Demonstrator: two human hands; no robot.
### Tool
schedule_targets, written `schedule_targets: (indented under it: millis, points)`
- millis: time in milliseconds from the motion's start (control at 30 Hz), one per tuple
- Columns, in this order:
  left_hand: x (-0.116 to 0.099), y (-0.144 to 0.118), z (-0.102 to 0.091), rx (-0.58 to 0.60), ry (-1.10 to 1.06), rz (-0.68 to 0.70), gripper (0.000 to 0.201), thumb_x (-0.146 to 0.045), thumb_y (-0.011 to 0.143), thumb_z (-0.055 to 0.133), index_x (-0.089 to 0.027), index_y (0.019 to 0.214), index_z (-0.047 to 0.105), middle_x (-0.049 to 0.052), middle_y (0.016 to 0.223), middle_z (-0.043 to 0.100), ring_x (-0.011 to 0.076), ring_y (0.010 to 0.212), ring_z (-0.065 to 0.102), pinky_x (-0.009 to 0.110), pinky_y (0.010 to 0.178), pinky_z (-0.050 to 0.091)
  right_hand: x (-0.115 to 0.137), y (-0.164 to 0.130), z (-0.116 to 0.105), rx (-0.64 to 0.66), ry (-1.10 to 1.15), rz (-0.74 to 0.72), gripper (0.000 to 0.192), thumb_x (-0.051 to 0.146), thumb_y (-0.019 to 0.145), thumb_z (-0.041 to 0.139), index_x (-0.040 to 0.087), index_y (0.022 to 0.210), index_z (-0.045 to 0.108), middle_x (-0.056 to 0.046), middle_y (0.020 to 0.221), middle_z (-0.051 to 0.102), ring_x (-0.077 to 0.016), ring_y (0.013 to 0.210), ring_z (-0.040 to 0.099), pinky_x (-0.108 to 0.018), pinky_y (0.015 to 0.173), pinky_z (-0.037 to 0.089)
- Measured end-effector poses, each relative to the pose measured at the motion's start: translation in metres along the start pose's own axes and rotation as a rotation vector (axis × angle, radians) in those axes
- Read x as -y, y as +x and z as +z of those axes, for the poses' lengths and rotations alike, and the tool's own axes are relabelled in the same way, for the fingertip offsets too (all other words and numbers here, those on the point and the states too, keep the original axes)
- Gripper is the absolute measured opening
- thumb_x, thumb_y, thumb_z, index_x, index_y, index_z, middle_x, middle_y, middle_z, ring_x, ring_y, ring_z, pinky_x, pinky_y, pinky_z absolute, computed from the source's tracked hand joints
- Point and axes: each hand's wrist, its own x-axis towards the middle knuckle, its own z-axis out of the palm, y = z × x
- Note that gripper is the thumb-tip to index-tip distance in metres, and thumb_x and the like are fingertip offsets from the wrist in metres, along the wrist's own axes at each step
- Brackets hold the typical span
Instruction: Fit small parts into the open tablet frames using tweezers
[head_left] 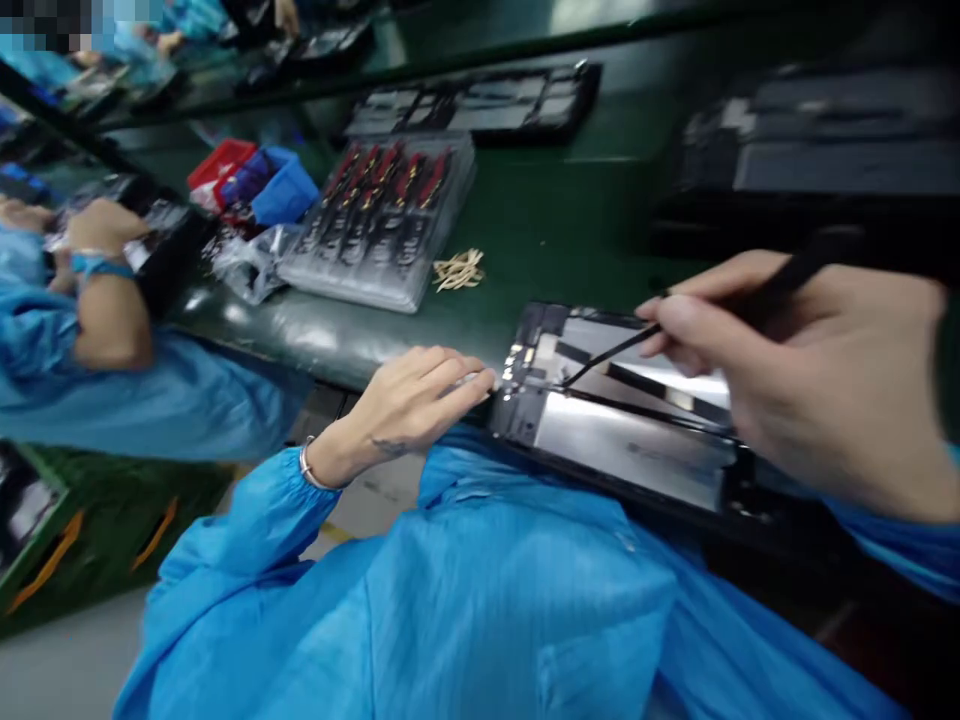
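Device: an opened flat device (630,430), black frame with silvery inner plates and dark strips, lying at the near edge of the green bench (540,220), at about 4 o'clock from the clear parts tray (382,225).
Left hand (409,405): fingers loosely curled, tips pressed on the device's left edge, holding nothing.
Right hand (810,370): closed in a pen grip on thin black tweezers (622,345), tips on the device's interior.
Hard to see: the device's right end hides under the right hand; motion blur smears fine parts.
Writing: none legible.
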Motion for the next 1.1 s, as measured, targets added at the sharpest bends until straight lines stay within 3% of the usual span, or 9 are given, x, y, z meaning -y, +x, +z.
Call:
schedule_targets:
  millis: [67, 167, 300, 400, 567, 700, 867, 1000, 1100]
  points:
    - [0.006, 0.040, 0.006, -0.125, 0.038, 0.073, 0.016, -0.026, 0.105, 0.062, -0.014, 0.112, 0.070, 0.005, 0.087, 0.073, 0.0162, 0.070, 0.063, 0.032, 0.061, 0.046, 0.004, 0.003, 0.002, -0.003, 0.044, -0.012, 0.016, 0.033, 0.093, 0.078, 0.023, 0.081, 0.077, -0.001, 0.072, 0.071, -0.0160, 0.063, 0.064, -0.032, 0.057, 0.045]
    - [0.004, 0.095, 0.015, -0.293, 0.133, 0.138, 0.026, -0.036, 0.105, 0.062, -0.017, 0.088, 0.069, 0.001, 0.066, 0.058, 0.0163, 0.059, 0.052, 0.035, 0.054, 0.036, 0.002, 0.008, 0.002, -0.030, 0.072, -0.011, 0.017, 0.033, 0.094, 0.075, 0.025, 0.080, 0.075, 0.001, 0.069, 0.068, -0.0153, 0.062, 0.062, -0.031, 0.057, 0.045]
    - [-0.001, 0.131, 0.025, -0.359, 0.248, 0.147, 0.038, -0.022, 0.106, 0.056, -0.021, 0.068, 0.058, -0.001, 0.057, 0.050, 0.0151, 0.055, 0.049, 0.036, 0.053, 0.028, 0.003, 0.010, -0.001, -0.042, 0.074, -0.025, 0.014, 0.030, 0.095, 0.072, 0.027, 0.081, 0.073, 0.002, 0.075, 0.070, -0.0161, 0.070, 0.066, -0.032, 0.066, 0.051]
    - [0.005, 0.133, 0.029, -0.337, 0.102, 0.093, 0.033, -0.019, 0.105, 0.058, -0.018, 0.073, 0.063, -0.002, 0.059, 0.056, 0.0128, 0.055, 0.050, 0.034, 0.054, 0.030, 0.004, 0.013, -0.003, -0.025, 0.090, -0.070, 0.019, 0.039, 0.098, 0.070, 0.025, 0.084, 0.073, 0.001, 0.078, 0.071, -0.0162, 0.074, 0.067, -0.032, 0.069, 0.053]
    - [0.016, 0.128, 0.029, -0.282, -0.731, -0.295, 0.020, -0.032, 0.104, 0.068, -0.017, 0.094, 0.076, -0.001, 0.076, 0.072, 0.0068, 0.057, 0.053, 0.022, 0.052, 0.037, -0.005, 0.022, -0.004, 0.056, 0.063, -0.106, 0.019, 0.042, 0.095, 0.074, 0.023, 0.093, 0.076, -0.001, 0.086, 0.074, -0.0147, 0.072, 0.063, -0.029, 0.062, 0.046]
    - [0.012, 0.130, 0.028, -0.258, -1.035, -0.506, 0.030, -0.043, 0.099, 0.075, -0.017, 0.086, 0.079, 0.003, 0.080, 0.076, 0.0103, 0.065, 0.062, 0.021, 0.056, 0.044, -0.012, 0.025, -0.003, 0.114, 0.092, -0.147, 0.027, 0.048, 0.093, 0.077, 0.023, 0.083, 0.075, 0.000, 0.079, 0.071, -0.0152, 0.070, 0.062, -0.030, 0.062, 0.046]
    - [0.004, 0.125, 0.030, -0.293, -1.045, -0.573, 0.029, -0.043, 0.100, 0.073, -0.017, 0.092, 0.081, 0.003, 0.082, 0.079, 0.0109, 0.065, 0.065, 0.021, 0.055, 0.045, -0.014, 0.020, -0.003, 0.108, 0.090, -0.206, 0.027, 0.046, 0.096, 0.074, 0.023, 0.083, 0.072, 0.001, 0.078, 0.068, -0.0153, 0.072, 0.060, -0.031, 0.066, 0.046]
    - [0.011, 0.111, 0.033, -0.148, -0.830, -0.360, 0.028, -0.037, 0.107, 0.062, -0.017, 0.108, 0.081, 0.005, 0.100, 0.083, 0.0110, 0.072, 0.073, 0.019, 0.061, 0.050, -0.014, 0.015, -0.021, 0.085, -0.023, -0.228, 0.024, 0.041, 0.100, 0.070, 0.022, 0.084, 0.067, 0.000, 0.080, 0.065, -0.0152, 0.073, 0.059, -0.031, 0.065, 0.043]
    - [0.020, 0.101, 0.039, 0.005, -0.551, -0.188, 0.031, -0.033, 0.111, 0.053, -0.016, 0.105, 0.079, 0.004, 0.097, 0.083, 0.0136, 0.081, 0.077, 0.020, 0.068, 0.053, -0.018, 0.016, -0.046, 0.129, -0.231, -0.217, 0.021, 0.037, 0.101, 0.066, 0.023, 0.085, 0.066, -0.001, 0.081, 0.064, -0.0168, 0.073, 0.058, -0.033, 0.065, 0.041]
